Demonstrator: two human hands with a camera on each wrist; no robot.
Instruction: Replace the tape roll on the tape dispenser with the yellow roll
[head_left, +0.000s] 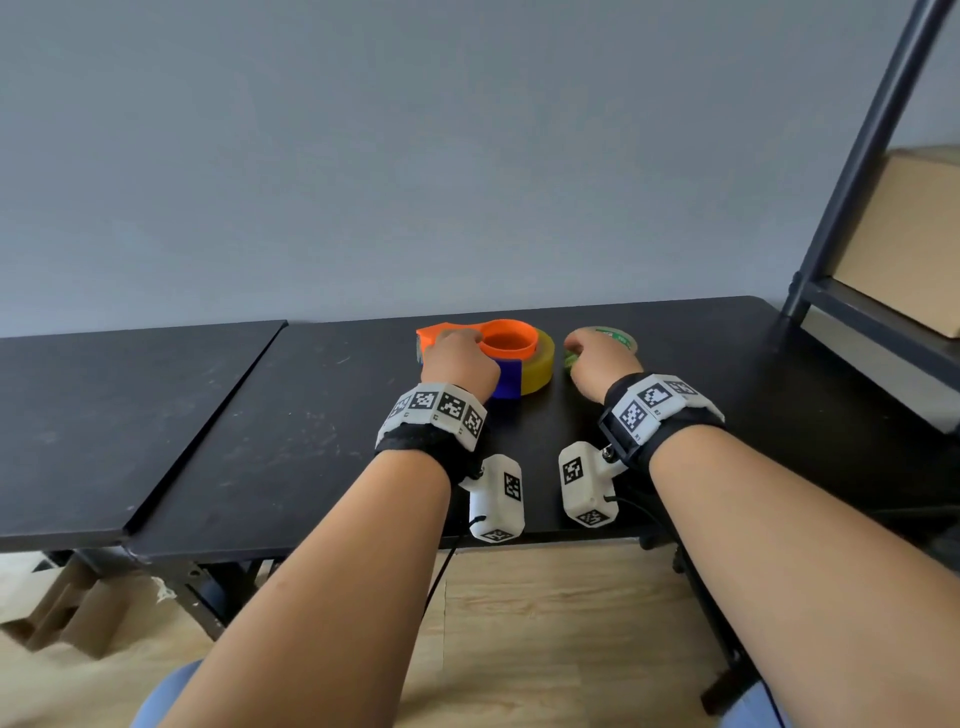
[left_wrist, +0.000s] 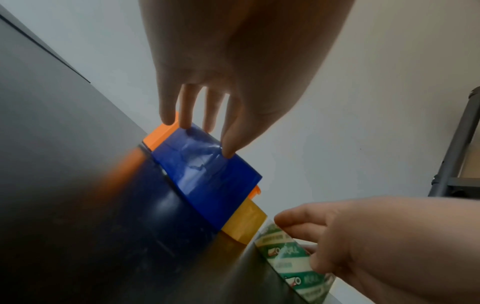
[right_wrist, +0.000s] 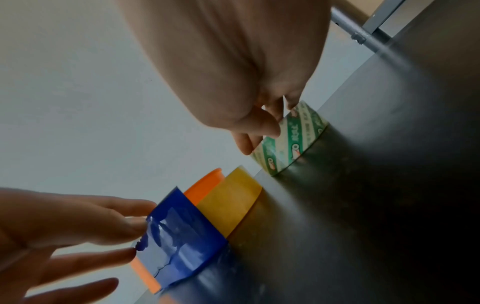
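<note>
An orange tape dispenser (head_left: 506, 340) lies on the black table (head_left: 311, 441) with the yellow roll (head_left: 540, 371) around its hub and a blue tape strip (left_wrist: 207, 179) across its near side. My left hand (head_left: 457, 358) is on top of it, with straight fingertips (left_wrist: 185, 123) touching the upper edge and the thumb on the blue strip. Just to the right, a clear roll printed in green and white (right_wrist: 293, 142) lies flat on the table. My right hand (head_left: 597, 364) grips it, thumb and fingers curled over its rim (right_wrist: 270, 123).
A second black table (head_left: 104, 415) adjoins on the left, slightly lower. At the right, a dark metal shelf frame (head_left: 857, 156) holds a cardboard box (head_left: 909, 234). A grey wall runs directly behind the table.
</note>
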